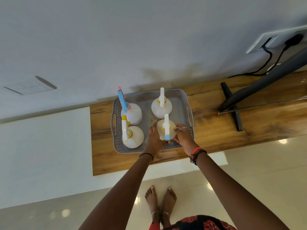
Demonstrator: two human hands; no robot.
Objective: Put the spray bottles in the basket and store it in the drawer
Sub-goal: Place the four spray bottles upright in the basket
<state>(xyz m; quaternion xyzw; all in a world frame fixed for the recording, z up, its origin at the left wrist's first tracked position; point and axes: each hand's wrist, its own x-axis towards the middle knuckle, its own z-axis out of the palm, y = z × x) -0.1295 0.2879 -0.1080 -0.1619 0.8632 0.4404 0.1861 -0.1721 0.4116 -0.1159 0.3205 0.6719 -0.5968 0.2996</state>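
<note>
A grey perforated basket (180, 97) with side handles sits on the wooden top (211, 130). Several translucent white spray bottles stand in it. One with a blue and pink sprayer (132, 113) is at the back left, one with a white and yellow sprayer (132, 138) at the front left, and one with a white sprayer (161, 108) at the back right. At the front right, a bottle with a blue-tipped sprayer (166, 130) is held between both hands. My left hand (154, 138) grips its left side, my right hand (184, 136) its right side.
A black TV stand foot (230, 105) and the tilted screen (265, 80) stand on the wooden top to the right. Cables run to a wall socket (282, 42). White cabinet fronts lie under and left of the top. My bare feet (160, 203) stand on glossy tile.
</note>
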